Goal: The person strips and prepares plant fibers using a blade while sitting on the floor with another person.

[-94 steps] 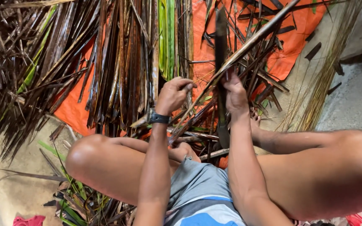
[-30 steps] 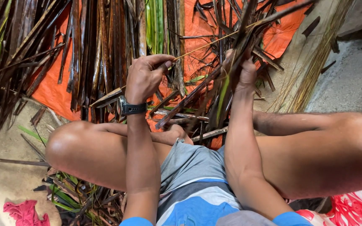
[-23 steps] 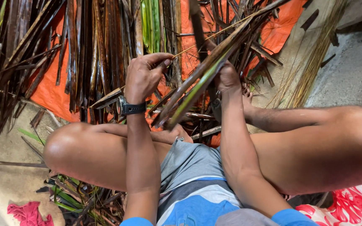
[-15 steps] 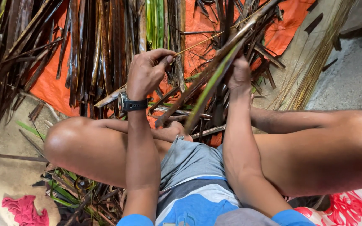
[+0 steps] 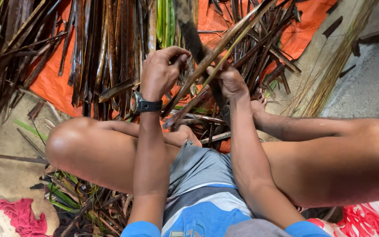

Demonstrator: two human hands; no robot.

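meanwhile dry brown fronds [image 5: 97, 52] heaped over orange tarp [image 5: 53, 87], pink cloth [image 5: 20, 215].

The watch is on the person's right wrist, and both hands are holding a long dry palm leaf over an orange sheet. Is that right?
Not quite. The head view shows the watch on the left wrist. The rest holds: the left hand and right hand both grip the long dry palm leaf over the orange sheet.

The left hand [image 5: 161, 72], a dark watch [image 5: 143, 104] on its wrist, pinches a long dry palm leaf [image 5: 218, 48]; the right hand [image 5: 230, 79] grips it too, above an orange sheet [image 5: 55, 87] strewn with brown leaf strips [image 5: 106, 39]
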